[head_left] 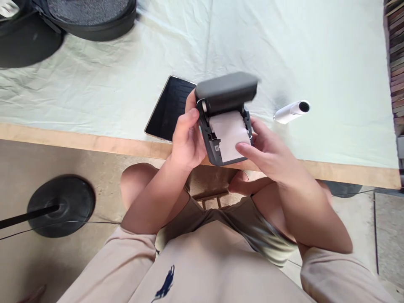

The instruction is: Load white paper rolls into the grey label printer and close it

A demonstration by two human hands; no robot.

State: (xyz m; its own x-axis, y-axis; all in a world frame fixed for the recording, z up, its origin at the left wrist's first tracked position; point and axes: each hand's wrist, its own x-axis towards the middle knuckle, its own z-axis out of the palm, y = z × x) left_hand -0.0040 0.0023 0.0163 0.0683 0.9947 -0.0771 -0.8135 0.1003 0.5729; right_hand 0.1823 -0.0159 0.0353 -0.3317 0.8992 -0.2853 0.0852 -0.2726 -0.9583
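1. The small grey printer (pixel 224 122) is held just above the counter (pixel 94 97) edge, lid up, white paper inside.
2. The left hand (pixel 186 141) grips its side.
3. The right hand (pixel 268 149) holds the other side, fingers on the paper.
4. A tablet (pixel 170 107) lies just left of the printer.

Dark grey printer (pixel 225 110), lid same grey, white paper roll (pixel 227 130) inside. Black glossy tablet (pixel 170 108) with pale silver edge. White tube (pixel 290 111), black open end. Counter (pixel 331 63) covered in pale mint cloth, tan wood edge. Black round stand base (pixel 61 205) on beige floor. Beige shirt (pixel 202 269), navy logo.
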